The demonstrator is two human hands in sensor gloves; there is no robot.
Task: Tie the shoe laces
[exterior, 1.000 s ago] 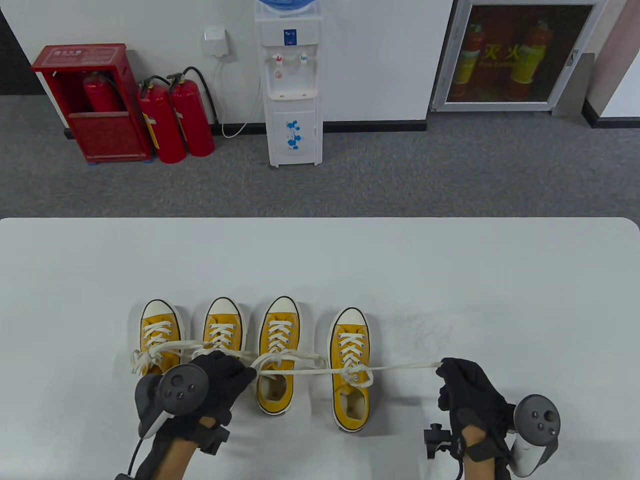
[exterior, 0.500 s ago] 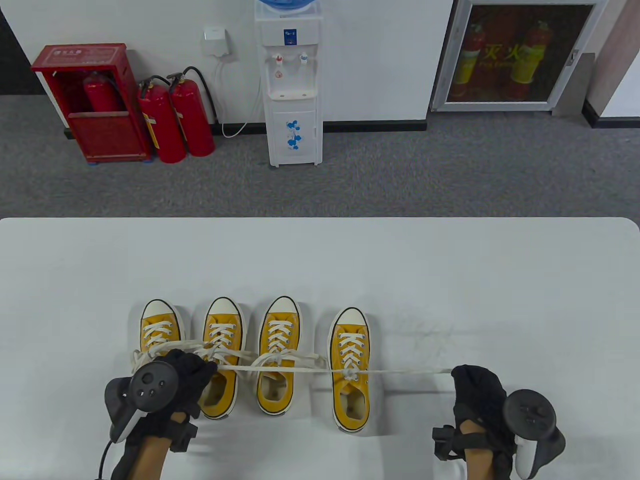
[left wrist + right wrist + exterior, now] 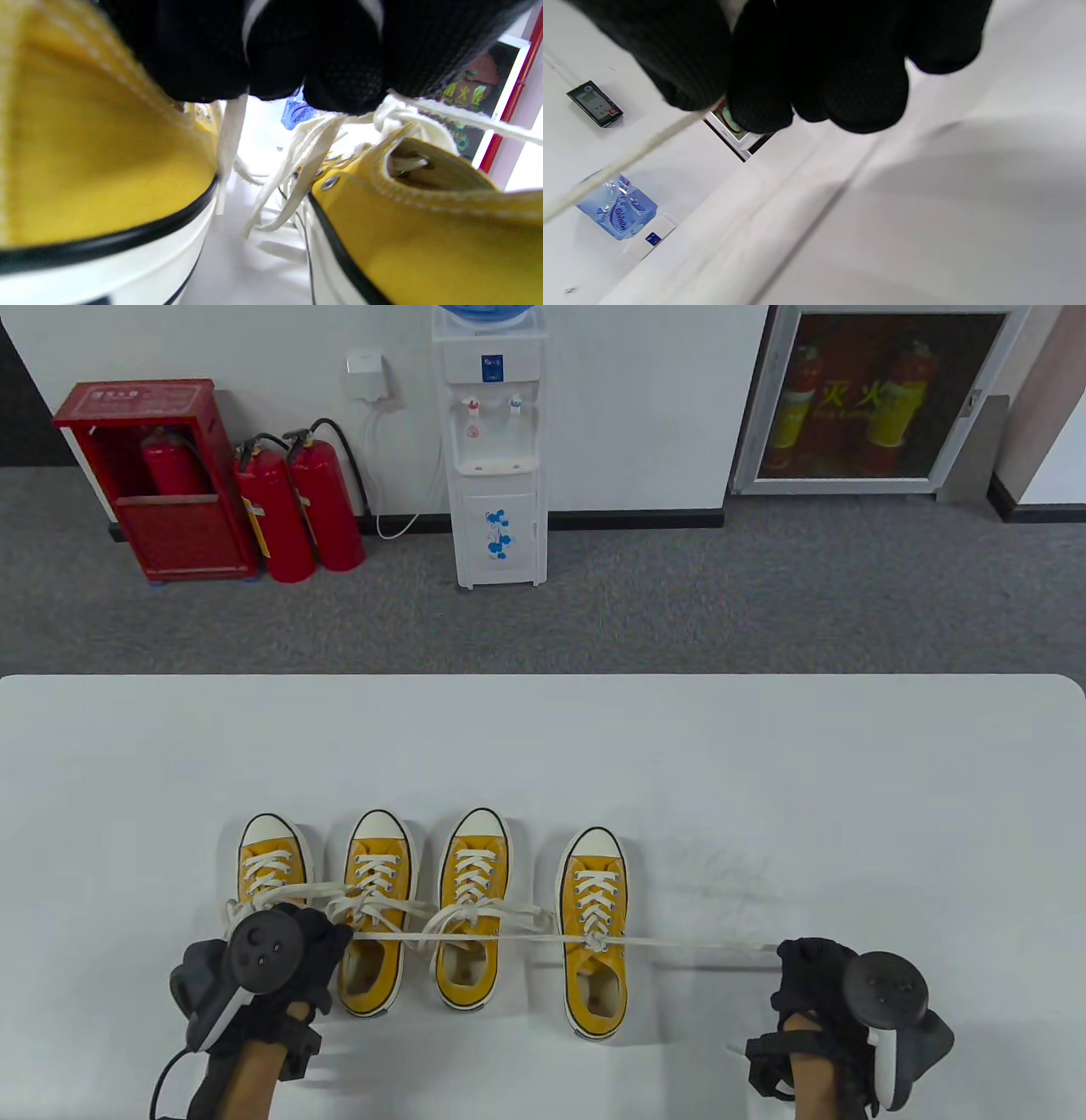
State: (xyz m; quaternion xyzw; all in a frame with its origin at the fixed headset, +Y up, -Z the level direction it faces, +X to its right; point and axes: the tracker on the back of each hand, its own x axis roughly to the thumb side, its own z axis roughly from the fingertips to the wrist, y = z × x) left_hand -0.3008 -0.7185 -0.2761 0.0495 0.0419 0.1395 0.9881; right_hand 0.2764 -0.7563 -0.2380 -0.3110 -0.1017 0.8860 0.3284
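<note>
Several yellow sneakers with white laces stand in a row on the white table (image 3: pixel 764 780). The rightmost shoe (image 3: pixel 596 929) has its lace (image 3: pixel 696 942) stretched taut to both sides from a knot (image 3: pixel 596 937) at its tongue. My left hand (image 3: pixel 327 937) grips the left lace end beside the second shoe (image 3: pixel 377 908). My right hand (image 3: pixel 793 963) grips the right end out to the right of the row. In the left wrist view my fingers (image 3: pixel 331 63) hold lace (image 3: pixel 466 120) between two yellow shoes. In the right wrist view the lace (image 3: pixel 623 163) runs out from my curled fingers (image 3: pixel 759 80).
The leftmost shoe (image 3: pixel 270 865) and third shoe (image 3: pixel 471 899) carry tied bows with loose loops. Beyond the table's far edge stand a water dispenser (image 3: pixel 496 449) and red fire extinguishers (image 3: pixel 297 509) on grey carpet.
Both hands have pulled apart, the left going left and toward me, the right going right and down. The loop at the rightmost shoe's knot has drawn tight and the lace now lies straight.
</note>
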